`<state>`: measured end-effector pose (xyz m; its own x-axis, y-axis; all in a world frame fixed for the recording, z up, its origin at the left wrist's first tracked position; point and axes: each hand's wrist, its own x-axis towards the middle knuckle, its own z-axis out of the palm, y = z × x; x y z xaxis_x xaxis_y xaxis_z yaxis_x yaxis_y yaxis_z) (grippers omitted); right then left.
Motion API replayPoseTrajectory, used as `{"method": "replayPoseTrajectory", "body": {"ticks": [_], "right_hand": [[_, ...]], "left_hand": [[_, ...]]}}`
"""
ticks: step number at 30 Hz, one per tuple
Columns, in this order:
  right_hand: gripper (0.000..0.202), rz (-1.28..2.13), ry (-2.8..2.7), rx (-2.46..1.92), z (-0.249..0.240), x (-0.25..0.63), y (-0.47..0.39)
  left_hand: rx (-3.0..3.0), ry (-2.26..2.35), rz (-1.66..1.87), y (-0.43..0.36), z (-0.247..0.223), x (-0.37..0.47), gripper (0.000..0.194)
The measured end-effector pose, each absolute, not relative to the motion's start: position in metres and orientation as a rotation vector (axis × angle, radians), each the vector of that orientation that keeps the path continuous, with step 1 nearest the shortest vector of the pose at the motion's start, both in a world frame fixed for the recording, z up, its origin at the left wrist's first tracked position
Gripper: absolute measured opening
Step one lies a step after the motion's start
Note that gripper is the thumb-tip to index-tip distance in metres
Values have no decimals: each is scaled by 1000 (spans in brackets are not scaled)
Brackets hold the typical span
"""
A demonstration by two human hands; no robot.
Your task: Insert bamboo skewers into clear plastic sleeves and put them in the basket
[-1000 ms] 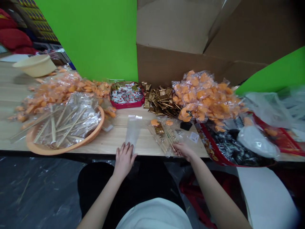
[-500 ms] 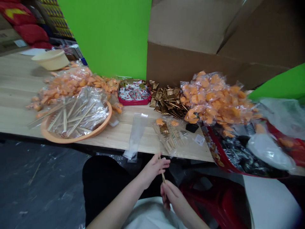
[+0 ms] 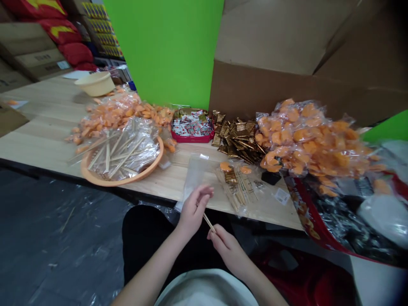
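Observation:
My right hand (image 3: 225,244) is closed around thin wooden sticks (image 3: 209,223), which slant up and to the left over my lap. My left hand (image 3: 194,208) is at the table's front edge, by the upper end of the sticks, its fingers loosely apart. Just beyond it lie flat clear plastic sleeves (image 3: 195,172). To the right of those, a clear packet (image 3: 237,187) contains wooden sticks, a gold sachet and orange pieces. Whether my left palm touches the sticks is hidden.
An orange basket (image 3: 123,183) of bagged sticks stands left. Behind are bagged orange pieces (image 3: 111,110), a pink box (image 3: 193,138) of small sachets and gold sachets (image 3: 239,138). Right are more bagged orange pieces (image 3: 315,136) and a red tray (image 3: 301,204). Cardboard (image 3: 270,85) rises behind.
My left hand has moved up and left, away from the middle of the sticks, toward the clear sleeves. My right hand keeps the sticks. The view has turned left.

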<state>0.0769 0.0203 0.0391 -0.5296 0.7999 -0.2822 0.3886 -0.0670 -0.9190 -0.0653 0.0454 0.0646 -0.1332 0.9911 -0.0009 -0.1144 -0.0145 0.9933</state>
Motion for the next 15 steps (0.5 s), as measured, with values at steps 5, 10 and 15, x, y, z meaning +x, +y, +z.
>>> {"method": "replayPoseTrajectory", "body": {"ticks": [5, 10, 15], "right_hand": [[26, 1507, -1812, -1295, 40, 69, 44], [40, 1449, -1442, -1479, 37, 72, 82], [39, 1695, -1285, -1562, 28, 61, 103]], "left_hand": [[1475, 1337, 1073, 60, 52, -89, 38], [1689, 1954, 999, 103, -3, -126, 34], [1979, 1983, 912, 110, -34, -148, 21]]}}
